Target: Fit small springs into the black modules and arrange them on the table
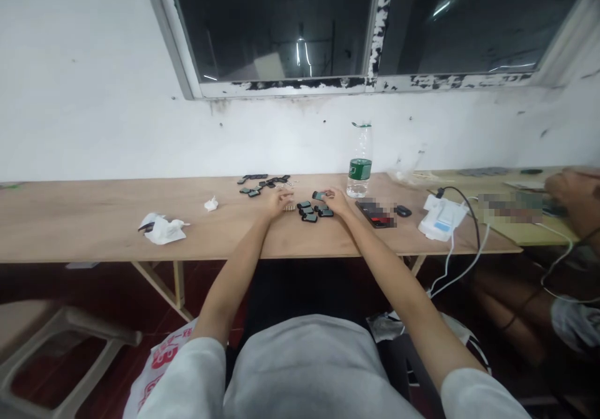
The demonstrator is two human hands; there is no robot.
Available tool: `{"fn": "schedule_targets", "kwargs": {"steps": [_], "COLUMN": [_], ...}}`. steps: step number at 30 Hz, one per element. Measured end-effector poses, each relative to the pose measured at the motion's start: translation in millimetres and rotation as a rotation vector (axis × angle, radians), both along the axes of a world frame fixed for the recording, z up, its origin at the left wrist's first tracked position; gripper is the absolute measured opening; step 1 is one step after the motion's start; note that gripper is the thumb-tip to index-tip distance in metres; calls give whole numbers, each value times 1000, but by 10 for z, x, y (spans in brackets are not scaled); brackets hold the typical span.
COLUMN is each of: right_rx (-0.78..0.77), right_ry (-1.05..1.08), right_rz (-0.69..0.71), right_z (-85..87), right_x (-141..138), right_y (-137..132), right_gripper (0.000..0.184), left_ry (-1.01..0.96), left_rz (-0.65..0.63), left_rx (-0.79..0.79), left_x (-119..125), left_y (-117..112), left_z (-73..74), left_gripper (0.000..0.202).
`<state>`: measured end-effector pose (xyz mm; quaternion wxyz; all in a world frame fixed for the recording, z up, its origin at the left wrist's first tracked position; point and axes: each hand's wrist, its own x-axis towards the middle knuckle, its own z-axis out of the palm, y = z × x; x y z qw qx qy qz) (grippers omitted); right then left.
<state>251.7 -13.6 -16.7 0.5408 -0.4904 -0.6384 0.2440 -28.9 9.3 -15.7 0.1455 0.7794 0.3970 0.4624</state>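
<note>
My left hand [280, 201] rests on the plywood table [94, 237], its fingers by a small pale ridged piece [289, 207]. Whether it grips that piece is hard to tell. My right hand [335, 200] reaches over a loose group of small black devices with teal faces [309, 210], its fingertips on one black device [319, 196]. A second scattered group of dark pieces [262, 185] lies farther back, beyond both hands.
A green-labelled plastic bottle [359, 170] stands against the wall, with a blurred phone [375, 214] and white charger with cables [443, 217] to its right. Crumpled tissue [164, 230] lies left. A co-worker's hand [579, 197] works at the right, on a neighbouring board [520, 234].
</note>
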Motion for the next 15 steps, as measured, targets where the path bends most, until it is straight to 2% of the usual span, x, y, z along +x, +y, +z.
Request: {"fn": "schedule_targets", "kwargs": {"steps": [2,5,9,15], "right_rx": [14,13,-6,-62], "right_ry": [17,55,122,235], "right_rz": [76,164,259,287], "right_z": [7,12,33,64], "right_x": [-79,-159,-210,-244], "right_y": [-27,-80,-134,-136], "right_gripper": [14,13,14,16], "left_ry": [24,58,99,107], "left_rz": [-71,-139,-151,-133], "left_rx": [75,97,83,108], "left_x": [171,327,382,415], "left_y": [-49,-118,-175,-172], "left_z": [24,42,38,24], "left_gripper": [30,31,34,31]}}
